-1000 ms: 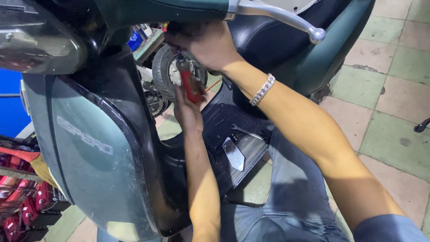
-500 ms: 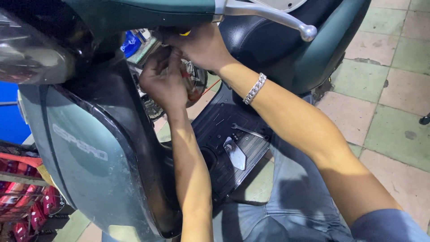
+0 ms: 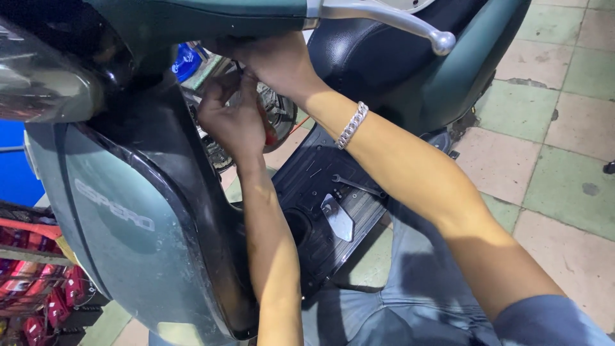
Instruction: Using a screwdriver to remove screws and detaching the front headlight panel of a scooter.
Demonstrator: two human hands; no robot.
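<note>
I look down at a teal scooter (image 3: 122, 211) from above its handlebar. My left hand (image 3: 234, 118) is raised behind the front panel and is closed around a red-handled screwdriver (image 3: 271, 137), of which only a bit of red shows below the palm. My right hand (image 3: 275, 61) reaches under the handlebar just above the left hand, almost touching it. Its fingertips are hidden by the handlebar cover. A silver bracelet (image 3: 352, 125) sits on my right wrist.
A small wrench (image 3: 355, 186) and loose screws lie on the black footboard (image 3: 320, 211). The silver brake lever (image 3: 391, 20) juts out above the black seat (image 3: 378, 57). Another wheel (image 3: 278, 115) shows behind the hands. Red items (image 3: 38, 288) stand at lower left, tiled floor (image 3: 564, 128) on the right.
My left hand has climbed from below the red handle to close around it just under the handlebar. The right hand has stayed in place.
</note>
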